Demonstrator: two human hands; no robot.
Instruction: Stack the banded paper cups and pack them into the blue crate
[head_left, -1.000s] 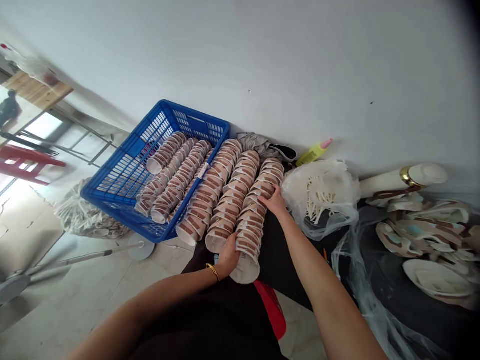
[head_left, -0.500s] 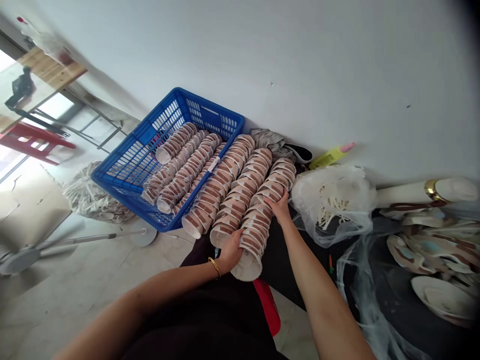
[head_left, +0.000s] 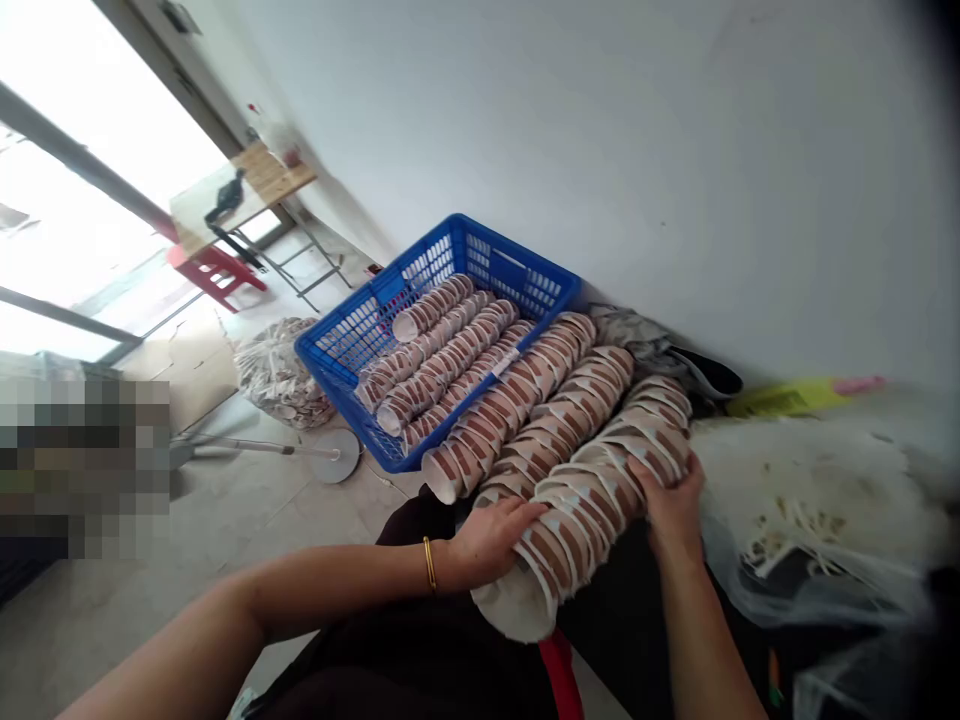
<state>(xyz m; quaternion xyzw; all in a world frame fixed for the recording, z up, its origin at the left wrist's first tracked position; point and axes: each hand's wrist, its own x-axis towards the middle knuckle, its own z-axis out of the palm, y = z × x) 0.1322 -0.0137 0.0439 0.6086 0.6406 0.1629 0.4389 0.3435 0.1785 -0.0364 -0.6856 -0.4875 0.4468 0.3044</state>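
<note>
A long stack of nested brown-and-cream pieces [head_left: 592, 500], which look like fabric or leather, slants across the middle. My left hand [head_left: 491, 540], with a gold bangle at the wrist, grips its near end from the left. On the other side, my right hand [head_left: 671, 500] curls round the far half; some of its fingers are hidden. The held stack partly covers a similar middle stack [head_left: 559, 415]. Farther left, another stack [head_left: 506, 405] lies against the outside of a blue plastic basket [head_left: 330, 395]. Several more such stacks [head_left: 450, 360] lie inside the basket.
At right are a clear plastic bag [head_left: 810, 560] with pale strips and a yellow item [head_left: 787, 397] with a pink end. Grey cloth [head_left: 626, 335] lies by the wall. A stuffed bag [head_left: 281, 375] and a round grey base [head_left: 335, 456] stand on the floor at left. A person is blurred out there.
The view has swung left. The stack in my hands looks larger and nearer and covers more of the stack beside it. Both hands still grip it.
</note>
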